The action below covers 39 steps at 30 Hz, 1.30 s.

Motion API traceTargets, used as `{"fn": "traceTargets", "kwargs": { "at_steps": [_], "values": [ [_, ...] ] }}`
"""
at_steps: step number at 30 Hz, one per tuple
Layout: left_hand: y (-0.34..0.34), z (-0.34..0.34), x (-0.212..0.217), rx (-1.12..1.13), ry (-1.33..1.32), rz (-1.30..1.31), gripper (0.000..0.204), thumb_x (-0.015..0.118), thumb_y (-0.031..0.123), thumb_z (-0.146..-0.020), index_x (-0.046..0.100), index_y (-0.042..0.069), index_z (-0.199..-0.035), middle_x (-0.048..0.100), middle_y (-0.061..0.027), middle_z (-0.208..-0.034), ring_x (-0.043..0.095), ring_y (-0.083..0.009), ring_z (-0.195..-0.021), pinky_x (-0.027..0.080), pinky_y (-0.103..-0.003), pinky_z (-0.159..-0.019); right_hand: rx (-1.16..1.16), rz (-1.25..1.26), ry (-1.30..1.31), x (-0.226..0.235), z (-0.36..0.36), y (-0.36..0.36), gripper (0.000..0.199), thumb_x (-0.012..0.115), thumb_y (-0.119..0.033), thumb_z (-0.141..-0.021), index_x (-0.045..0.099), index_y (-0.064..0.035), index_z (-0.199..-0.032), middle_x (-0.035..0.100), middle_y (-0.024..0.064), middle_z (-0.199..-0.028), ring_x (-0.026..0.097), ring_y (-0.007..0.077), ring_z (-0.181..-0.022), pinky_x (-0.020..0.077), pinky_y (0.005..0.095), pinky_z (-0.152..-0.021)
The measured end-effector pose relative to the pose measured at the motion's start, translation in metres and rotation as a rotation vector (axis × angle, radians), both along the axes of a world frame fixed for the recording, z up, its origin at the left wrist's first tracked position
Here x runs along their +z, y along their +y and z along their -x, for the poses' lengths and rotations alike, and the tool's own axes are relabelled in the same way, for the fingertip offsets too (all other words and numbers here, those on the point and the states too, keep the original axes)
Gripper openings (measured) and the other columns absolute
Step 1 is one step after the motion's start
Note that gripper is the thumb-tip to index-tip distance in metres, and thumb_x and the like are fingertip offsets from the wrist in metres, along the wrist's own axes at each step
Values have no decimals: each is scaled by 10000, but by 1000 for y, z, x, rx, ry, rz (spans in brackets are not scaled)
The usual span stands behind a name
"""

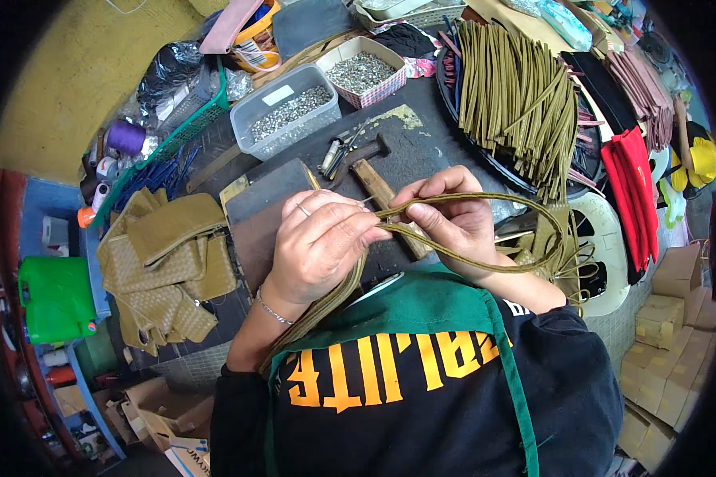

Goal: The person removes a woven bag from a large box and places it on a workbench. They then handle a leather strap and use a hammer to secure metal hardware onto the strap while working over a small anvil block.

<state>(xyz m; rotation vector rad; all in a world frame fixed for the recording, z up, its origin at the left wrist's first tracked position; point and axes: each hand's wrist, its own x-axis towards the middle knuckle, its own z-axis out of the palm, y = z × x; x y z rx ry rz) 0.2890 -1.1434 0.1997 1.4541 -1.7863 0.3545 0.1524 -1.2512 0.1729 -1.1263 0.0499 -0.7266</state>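
At far left stands one green jerrycan; next comes one heap of olive woven pieces, too overlapped for counting. On the counter are two containers of small metal parts: one clear box and one checked basket. The left hand pinches one olive strap, looped above the counter. One hammer lies below. The right hand pinches the same strap. Further right, one round tray carries many straps.

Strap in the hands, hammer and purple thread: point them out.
Strap point(561, 234): head view, outer bend of its loop.
Hammer point(375, 184): head view, wooden handle.
Purple thread point(126, 137): head view, side of the wound spool.
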Motion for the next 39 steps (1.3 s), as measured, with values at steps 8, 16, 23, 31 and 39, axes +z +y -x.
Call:
{"fn": "traceTargets", "kwargs": {
  "at_steps": [8, 16, 23, 31, 39],
  "values": [
    [-1, -1, 1, -18, 13, -14, 196, 690, 132, -569, 580, 67, -716, 554, -7, -680, 546, -163, -651, 388, -281, -622, -4, 34, 0, 4, 1, 0, 155, 488, 32, -786, 376, -3, -889, 550, 141, -882, 545, 150, -840, 462, 255, -742],
    [1, 1, 0, -10, 12, 14, 200, 695, 132, -561, 576, 72, -710, 554, -6, -671, 546, -161, -650, 383, -278, -616, -49, 103, 9, 0, 1, 0, 150, 483, 36, -787, 378, -3, -887, 552, 142, -885, 544, 145, -838, 460, 256, -743],
    [-3, 0, 0, -16, 25, 10, 200, 698, 134, -557, 578, 80, -708, 552, 1, -666, 547, -159, -650, 381, -279, -625, 31, 119, -9, 3, 3, -5, 143, 486, 27, -791, 376, -9, -874, 551, 141, -888, 537, 136, -836, 454, 246, -730],
    [2, 7, 1, 39, 106, -122, 179, 668, 181, -597, 536, 94, -683, 504, -17, -649, 512, -197, -645, 374, -316, -685, 155, 293, 36, 7, 15, -7, 299, 570, 32, -710, 398, -7, -952, 509, 131, -971, 510, 174, -925, 415, 290, -804],
    [2, 1, 7, -55, 159, -238, 148, 588, 134, -694, 528, 64, -810, 514, -59, -761, 514, -233, -743, 385, -340, -714, -118, 494, -14, 2, -2, -3, 278, 559, 97, -707, 403, -20, -905, 504, 127, -870, 516, 173, -805, 424, 265, -707]
  ]
}}
